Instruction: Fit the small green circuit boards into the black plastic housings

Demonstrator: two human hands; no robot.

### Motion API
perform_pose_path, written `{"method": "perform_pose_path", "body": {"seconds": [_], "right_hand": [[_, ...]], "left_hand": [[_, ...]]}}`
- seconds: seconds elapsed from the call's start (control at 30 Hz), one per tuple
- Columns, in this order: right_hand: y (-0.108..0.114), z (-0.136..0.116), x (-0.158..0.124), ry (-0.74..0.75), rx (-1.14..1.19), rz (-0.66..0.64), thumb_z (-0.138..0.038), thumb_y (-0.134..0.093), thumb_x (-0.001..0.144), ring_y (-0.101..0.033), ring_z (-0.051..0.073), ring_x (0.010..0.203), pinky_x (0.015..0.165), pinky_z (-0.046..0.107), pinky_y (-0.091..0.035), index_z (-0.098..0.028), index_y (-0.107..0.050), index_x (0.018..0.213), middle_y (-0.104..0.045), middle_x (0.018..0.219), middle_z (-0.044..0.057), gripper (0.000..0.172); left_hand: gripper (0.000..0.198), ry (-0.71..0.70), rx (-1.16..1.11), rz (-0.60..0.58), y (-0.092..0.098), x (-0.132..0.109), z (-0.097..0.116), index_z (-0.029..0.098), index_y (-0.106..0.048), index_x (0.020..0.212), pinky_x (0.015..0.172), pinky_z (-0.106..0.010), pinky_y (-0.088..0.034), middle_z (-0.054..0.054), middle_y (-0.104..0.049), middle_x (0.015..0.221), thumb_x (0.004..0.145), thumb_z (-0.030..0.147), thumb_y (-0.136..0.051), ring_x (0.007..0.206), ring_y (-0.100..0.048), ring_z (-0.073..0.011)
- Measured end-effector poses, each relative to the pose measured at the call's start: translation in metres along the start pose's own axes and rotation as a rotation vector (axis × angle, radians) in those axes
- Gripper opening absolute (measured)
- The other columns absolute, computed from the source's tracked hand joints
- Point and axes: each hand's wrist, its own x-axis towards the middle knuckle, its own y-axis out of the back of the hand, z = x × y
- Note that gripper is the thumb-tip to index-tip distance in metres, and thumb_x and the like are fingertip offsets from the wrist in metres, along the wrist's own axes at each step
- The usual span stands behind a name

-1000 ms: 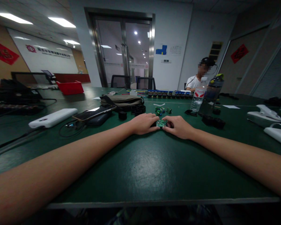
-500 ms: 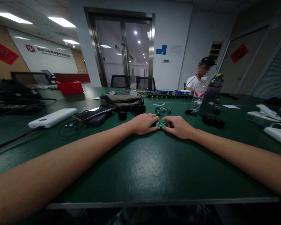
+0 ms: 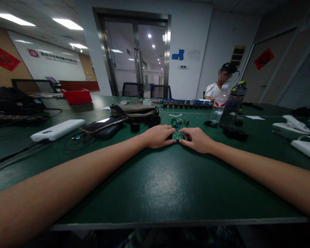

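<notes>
Between my two hands, low over the green table [image 3: 167,186], is a small green circuit board [image 3: 177,136] with pale solder spots. My left hand [image 3: 160,135] grips its left side, thumb along the near edge. From the right, my right hand [image 3: 196,139] closes thumb and fingers on the other side. Something dark shows under the board and by the right fingers; I cannot make out what it is. Just beyond my fingertips lie several small green circuit boards [image 3: 176,121] with blue parts.
Left of my hands are a phone [image 3: 104,124], a white power bank [image 3: 58,130] with cables, and a grey-brown bag [image 3: 135,111]. Two bottles, one a clear water bottle [image 3: 218,108], stand at the right near black blocks [image 3: 235,134]. A person [image 3: 217,89] sits across the table.
</notes>
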Motion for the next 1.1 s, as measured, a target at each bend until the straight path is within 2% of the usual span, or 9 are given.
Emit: {"method": "perform_pose_path", "body": {"seconds": [0.43,1.1], "right_hand": [[0.0001,-0.0004,0.0002,-0.015,-0.002,-0.007,-0.024,-0.066,0.084,-0.053,0.013,0.063,0.064,0.025,-0.036,-0.015,-0.067,0.107,-0.061,0.071,-0.001,0.025],[0.001,-0.0013,0.0,-0.008,0.003,0.003,-0.025,-0.065,0.084,-0.054,0.013,0.064,0.065,0.026,-0.036,-0.015,-0.067,0.104,-0.061,0.071,-0.001,0.023]], "left_hand": [[0.034,-0.002,-0.003,0.014,-0.0028,0.0002,-0.0015,0.016,-0.058,0.11,0.08,-0.031,-0.047,-0.01,-0.066,0.103,0.097,0.045,-0.046,0.091,-0.064,-0.0219],[0.038,-0.003,0.01,0.0,-0.0014,0.0,-0.0009,0.014,-0.057,0.116,0.081,-0.032,-0.047,-0.011,-0.066,0.107,0.098,0.045,-0.045,0.093,-0.064,-0.0221]]}}
